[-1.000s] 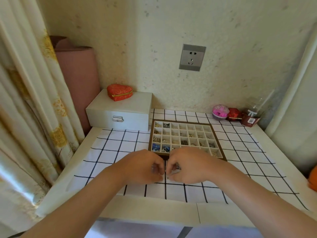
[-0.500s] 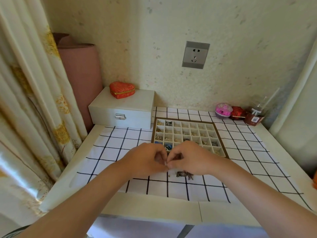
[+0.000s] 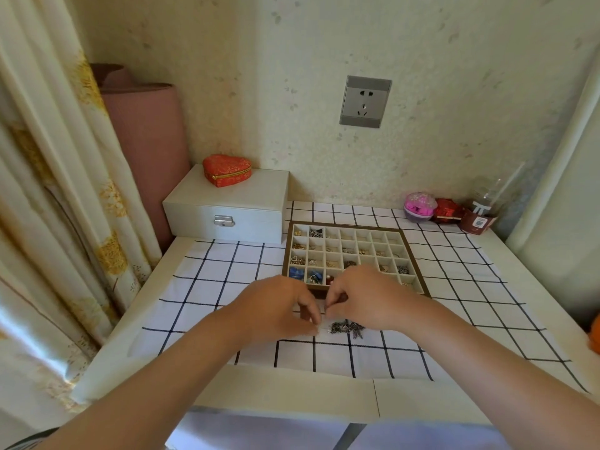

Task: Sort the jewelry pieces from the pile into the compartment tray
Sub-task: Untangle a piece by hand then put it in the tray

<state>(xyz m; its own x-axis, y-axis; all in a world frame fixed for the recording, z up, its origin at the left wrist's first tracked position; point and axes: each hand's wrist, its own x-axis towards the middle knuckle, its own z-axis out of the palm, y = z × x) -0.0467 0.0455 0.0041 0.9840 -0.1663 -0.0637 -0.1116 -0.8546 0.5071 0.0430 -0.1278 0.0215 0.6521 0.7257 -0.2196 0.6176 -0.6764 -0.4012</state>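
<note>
Curtain fills the left edge, cream with yellow print, and a pink roll stands upright in the corner behind it. White box with a metal latch sits at the back left of the tabletop, a red heart-shaped case on its lid. Checked cloth, white with dark lines, covers most of the tabletop.

Left hand hovers low over the cloth, just left of centre. Its grip is pinched nearly closed, fingertips curled down toward the right hand; whether anything is held cannot be told, too small and partly hidden. Right hand is just beside it, fingertips almost touching the left ones. Its grip is also pinched tight; what it holds, if anything, cannot be told.

Jewelry pile, small dark metallic pieces, lies on the cloth directly below the right hand, in front of the tray. Compartment tray, brown rim with pale dividers, sits just behind both hands, its near edge hidden by them. Many cells hold small gold and silver pieces; blue items show in the near-left cells.

Wall socket is on the wall above the tray. At the back right: a pink ball-shaped item, a red item, and a clear bottle with a brown label, close together against the wall.
</note>
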